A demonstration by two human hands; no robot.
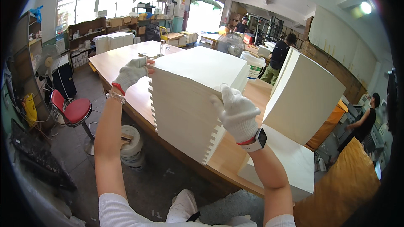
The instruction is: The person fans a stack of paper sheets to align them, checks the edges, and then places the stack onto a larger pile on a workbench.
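Paper stack: a tall block of white sheets stood on the wooden surface, near its front edge, with bundles offset so the near corners showed a stepped, notched pattern.
Left hand: gloved in white knit, it was wrapped around the far upper left corner of the stack, fingers curled over the top edge and pressed against the paper.
Right hand: also gloved, with a watch at the wrist, it lay flat on the near right corner, fingers together and bent over the top edge, gripping the sheets.
Doing it well: judging from the grip, both hands should press inward evenly at opposite corners so the bundles square up without the top sheets sliding; keeping the block's base flat on the surface would likely stop it tipping toward the edge.
Risk: the stack sat close to the front edge, so a hard push could shift it off.
Neighbouring stacks: more white blocks stood just to the right, one leaning.
White bucket: it stood behind the stack with its lid on; contents hidden.
Tape rolls: they lay piled on the floor below the surface.
Red stool: it stood at the left, well apart.
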